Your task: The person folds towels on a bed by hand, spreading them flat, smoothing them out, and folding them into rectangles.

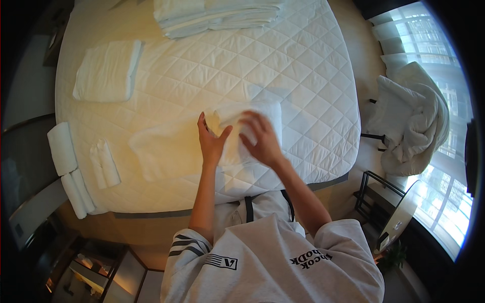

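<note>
A white towel (170, 151) lies on the quilted white mattress pad (303, 98) in front of me. Its left part is flat, while the right end looks folded over and thicker. Over the middle of the towel is my left hand (213, 142), its thumb and fingers spread apart, with nothing visibly held. Just to its right, my right hand (262, 141) hovers at or touches the folded part; its fingers are apart and motion-blurred. Whether either hand touches the cloth cannot be told.
A folded white towel (106, 72) lies at the far left. Rolled towels (62, 149) and a smaller roll (105, 164) are near the left edge. Folded white linens (219, 17) are stacked at the back. A duvet (413, 125) is heaped by the window, right of the bed.
</note>
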Motion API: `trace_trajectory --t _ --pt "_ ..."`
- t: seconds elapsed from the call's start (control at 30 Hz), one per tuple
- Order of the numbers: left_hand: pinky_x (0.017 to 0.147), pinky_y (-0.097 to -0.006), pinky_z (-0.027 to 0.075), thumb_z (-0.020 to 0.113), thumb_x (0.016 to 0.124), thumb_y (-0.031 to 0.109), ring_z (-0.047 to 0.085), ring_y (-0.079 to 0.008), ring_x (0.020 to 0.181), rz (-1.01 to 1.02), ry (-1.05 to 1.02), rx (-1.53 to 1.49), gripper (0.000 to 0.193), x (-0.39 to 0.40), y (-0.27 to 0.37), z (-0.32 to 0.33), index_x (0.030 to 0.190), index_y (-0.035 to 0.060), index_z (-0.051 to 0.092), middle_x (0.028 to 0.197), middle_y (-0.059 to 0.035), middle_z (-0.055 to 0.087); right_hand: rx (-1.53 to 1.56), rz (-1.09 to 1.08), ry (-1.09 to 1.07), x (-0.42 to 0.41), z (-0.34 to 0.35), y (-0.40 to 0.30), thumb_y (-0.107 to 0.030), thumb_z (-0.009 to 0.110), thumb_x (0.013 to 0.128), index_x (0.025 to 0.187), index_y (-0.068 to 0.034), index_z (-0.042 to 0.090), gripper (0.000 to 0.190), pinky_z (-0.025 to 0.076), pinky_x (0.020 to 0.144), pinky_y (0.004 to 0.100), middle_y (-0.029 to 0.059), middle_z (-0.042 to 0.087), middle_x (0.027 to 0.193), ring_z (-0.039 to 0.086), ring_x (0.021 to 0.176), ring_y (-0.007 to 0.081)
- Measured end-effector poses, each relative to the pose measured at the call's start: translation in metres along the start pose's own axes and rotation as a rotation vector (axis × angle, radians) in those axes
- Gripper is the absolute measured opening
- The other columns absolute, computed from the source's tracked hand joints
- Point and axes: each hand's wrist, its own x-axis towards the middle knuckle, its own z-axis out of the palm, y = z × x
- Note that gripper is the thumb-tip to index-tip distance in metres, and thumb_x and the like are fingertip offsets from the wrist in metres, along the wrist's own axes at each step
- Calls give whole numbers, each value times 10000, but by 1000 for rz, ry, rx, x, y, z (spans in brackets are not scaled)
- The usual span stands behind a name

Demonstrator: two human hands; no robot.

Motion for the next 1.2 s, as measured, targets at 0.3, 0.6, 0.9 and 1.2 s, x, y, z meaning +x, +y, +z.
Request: trace_trajectory --t 0.3,0.6,0.9,1.2 --pt "1061 -424 374 832 814 238 416 -318 1273 232 98 439 555 -10 15 7 1236 16 548 1464 -156 354 -130 -82 -591 86 -31 49 -272 712 888 1134 -77 619 328 496 895 450 116 682 1019 642 1002 348" --pt "770 -346 443 598 1009 335 565 -190 853 -236 119 -50 360 8 -22 -15 1082 -4 500 934 -90 619 -200 -85 -612 104 42 47 -422 580 972 1029 -77 623 352 521 761 455 118 694 902 669 892 343" --pt "744 -409 450 507 1046 367 583 -286 826 -99 184 159 359 -14 -12 4 1075 10 475 924 -164 601 131 113 -577 91 -25 98 -464 678 906 1126 -41 644 478 516 862 402 120 697 935 663 908 311" --pt "879 -338 523 871 748 56 620 -214 1086 -289 104 -360 670 -42 17 7 1293 3 485 1131 -143 641 120 28 -717 81 -39 122 -495 528 983 1128 -45 657 490 477 905 374 151 688 998 638 999 279"
